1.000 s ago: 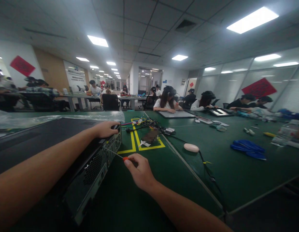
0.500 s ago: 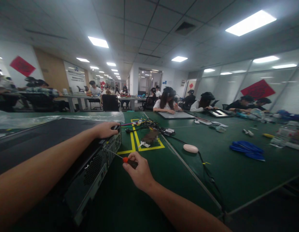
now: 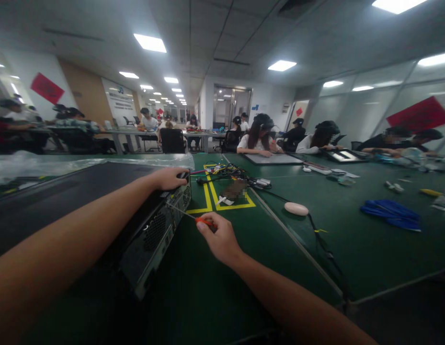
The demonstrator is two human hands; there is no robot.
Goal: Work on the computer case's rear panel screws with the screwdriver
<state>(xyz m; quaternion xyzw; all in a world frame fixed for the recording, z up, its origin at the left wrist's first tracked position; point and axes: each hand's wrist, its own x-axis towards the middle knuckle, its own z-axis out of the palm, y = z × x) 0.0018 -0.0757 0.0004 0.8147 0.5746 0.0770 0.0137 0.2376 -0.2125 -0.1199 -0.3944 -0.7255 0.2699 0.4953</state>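
The left hand [image 3: 171,178] rests on top of a black computer case [image 3: 110,178], at the far corner beside its back panel [image 3: 165,239], with the thumb a little apart from the fingers; whether it grips the edge cannot be told. The right hand [image 3: 222,235] is closed around the orange handle of a screwdriver [image 3: 208,222], thumb and forefinger pinched near the front of the handle. The thin shaft slants up and to the left, and its tip reaches the upper part of the back panel, just below the top edge; what it meets there is too small to make out.

The case lies on a green counter [image 3: 279,258], at the left, with its back panel and a patch of vent holes [image 3: 154,233] turned toward the right hand. Clear plastic sheeting [image 3: 35,165] lies along its far side. Just beyond the right hand, yellow tape [image 3: 236,207] marks the counter, with a blurred brown object [image 3: 235,190] within the lines and a tangle of cables [image 3: 229,170] behind it. Farther right are a pale oval piece [image 3: 296,209] on a black cord and a blue bundle [image 3: 391,214]. Across the counter, a person [image 3: 256,139] leans over a flat panel [image 3: 279,158].
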